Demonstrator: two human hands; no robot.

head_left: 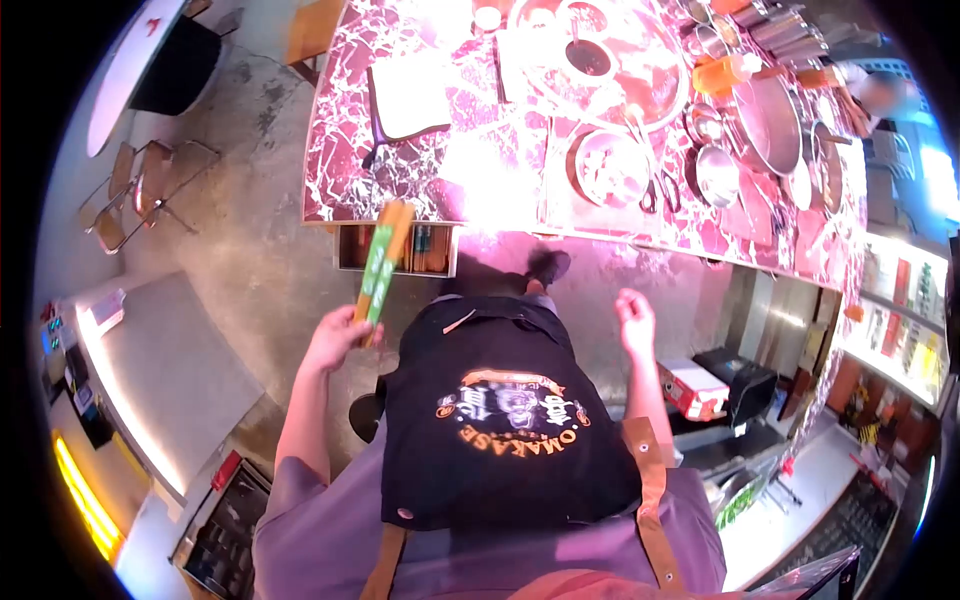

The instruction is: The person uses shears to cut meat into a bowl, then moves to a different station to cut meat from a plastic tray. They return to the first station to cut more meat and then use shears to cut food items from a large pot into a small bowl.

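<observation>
A bundle of light brown sticks with a green wrapper (381, 265) stands up from my left hand (338, 338), whose fingers close round its lower end. Below the marble table's front edge, near the bundle's upper part, is an open drawer (350, 248) with brown and green items inside. My right hand (635, 318) is raised to the right of my black apron (510, 410), with its fingers curled; whether it holds something small cannot be made out. It touches nothing on the table.
The marble table (340, 170) bears a white tablet-like sheet (408, 98), a metal bowl (608, 168), black-handled scissors (660, 190), a large pot (765, 125) and a sauce bottle (725, 73). Another person (885, 95) is at the far right. A red and white box (693, 388) stands lower right.
</observation>
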